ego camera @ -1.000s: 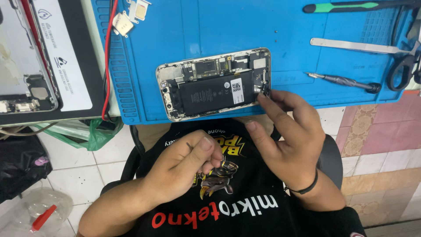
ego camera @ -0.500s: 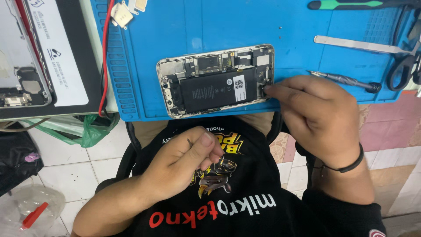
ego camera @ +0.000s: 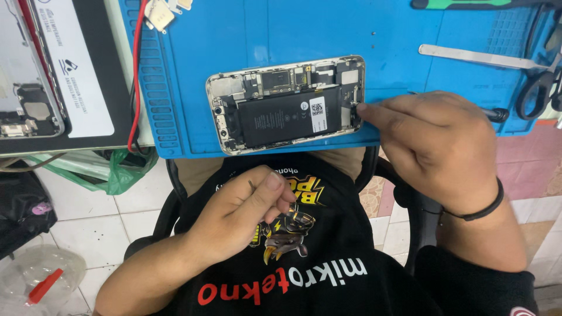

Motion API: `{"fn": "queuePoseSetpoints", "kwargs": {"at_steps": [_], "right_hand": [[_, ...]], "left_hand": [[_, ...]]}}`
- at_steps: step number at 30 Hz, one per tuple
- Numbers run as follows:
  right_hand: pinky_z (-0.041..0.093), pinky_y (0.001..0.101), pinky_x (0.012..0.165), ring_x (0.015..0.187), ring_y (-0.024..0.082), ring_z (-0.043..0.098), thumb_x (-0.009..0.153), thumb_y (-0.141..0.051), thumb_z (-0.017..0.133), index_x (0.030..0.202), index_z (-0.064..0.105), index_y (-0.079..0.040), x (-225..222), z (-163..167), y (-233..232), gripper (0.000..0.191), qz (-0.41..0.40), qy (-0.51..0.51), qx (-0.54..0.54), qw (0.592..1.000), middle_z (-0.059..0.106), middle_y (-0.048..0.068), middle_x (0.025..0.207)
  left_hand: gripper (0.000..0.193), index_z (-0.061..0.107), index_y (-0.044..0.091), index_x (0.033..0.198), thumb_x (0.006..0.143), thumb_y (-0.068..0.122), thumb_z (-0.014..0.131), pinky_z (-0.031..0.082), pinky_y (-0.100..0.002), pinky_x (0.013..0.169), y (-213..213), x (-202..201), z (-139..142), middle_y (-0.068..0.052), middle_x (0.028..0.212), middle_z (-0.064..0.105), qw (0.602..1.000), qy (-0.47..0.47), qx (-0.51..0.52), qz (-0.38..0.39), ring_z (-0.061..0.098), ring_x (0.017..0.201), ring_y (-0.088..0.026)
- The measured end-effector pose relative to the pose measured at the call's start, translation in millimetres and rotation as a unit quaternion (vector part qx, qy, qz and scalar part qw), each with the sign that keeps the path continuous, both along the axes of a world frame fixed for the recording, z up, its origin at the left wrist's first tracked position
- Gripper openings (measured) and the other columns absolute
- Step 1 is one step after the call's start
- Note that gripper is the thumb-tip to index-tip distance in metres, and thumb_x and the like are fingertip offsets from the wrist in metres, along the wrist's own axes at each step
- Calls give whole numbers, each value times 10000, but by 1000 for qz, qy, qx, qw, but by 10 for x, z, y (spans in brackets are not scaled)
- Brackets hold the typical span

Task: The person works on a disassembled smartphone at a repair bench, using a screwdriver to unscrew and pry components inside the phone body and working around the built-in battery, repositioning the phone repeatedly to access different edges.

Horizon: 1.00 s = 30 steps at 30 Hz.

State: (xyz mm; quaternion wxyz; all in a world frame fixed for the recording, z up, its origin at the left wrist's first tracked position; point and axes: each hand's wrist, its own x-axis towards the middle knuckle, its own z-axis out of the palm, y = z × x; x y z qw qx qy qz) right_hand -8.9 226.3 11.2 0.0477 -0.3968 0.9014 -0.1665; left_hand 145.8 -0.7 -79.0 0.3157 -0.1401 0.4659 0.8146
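An opened phone (ego camera: 287,105) with its black battery and circuit boards exposed lies on a blue work mat (ego camera: 234,35). My right hand (ego camera: 433,140) rests at the phone's right end with its fingertips pinched against that edge. It covers most of a screwdriver (ego camera: 499,114), and I cannot tell whether the fingers hold anything. My left hand (ego camera: 240,216) is below the mat, against my black printed shirt. Its fingers are closed on a thin metal tool (ego camera: 251,185), of which only the tip sticks out.
Scissors (ego camera: 535,88), a flat metal pry tool (ego camera: 474,57) and a green-handled tool (ego camera: 462,4) lie at the mat's right. A red wire (ego camera: 137,70) runs down its left edge. An opened device (ego camera: 35,88) lies at the left, with a green bag (ego camera: 117,172) below it.
My right hand has shifted right and up over the screwdriver, with its fingertips still at the phone's right end. My left hand stays against my shirt.
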Motion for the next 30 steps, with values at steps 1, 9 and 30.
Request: {"fn": "queuePoseSetpoints", "kwargs": {"at_steps": [1, 9, 30], "right_hand": [[531, 385, 668, 737, 270, 668, 770, 15, 726, 1061, 779, -61, 4, -7, 7, 306, 2, 4, -1, 1000, 729, 91, 959], [521, 393, 698, 797, 257, 667, 764, 17, 765, 1106, 777, -47, 99, -23, 11, 348, 37, 82, 21, 996, 717, 65, 969], [521, 399, 714, 823, 291, 670, 751, 46, 743, 1153, 730, 32, 219, -33, -51, 403, 49, 113, 42, 992, 711, 131, 1007]], "left_hand": [[420, 667, -8, 1023, 1102, 330, 432, 468, -225, 676, 0, 0, 0, -39, 858, 640, 1000, 4, -3, 0, 527, 741, -69], [431, 663, -7, 1024, 1104, 353, 441, 465, -222, 684, 63, -17, -3, -33, 864, 626, 1000, -1, 5, 11, 511, 739, -69], [431, 658, 1, 991, 1103, 360, 448, 435, -216, 638, 101, -80, 32, -19, 814, 598, 1000, -7, 13, 26, 491, 703, -65]]}}
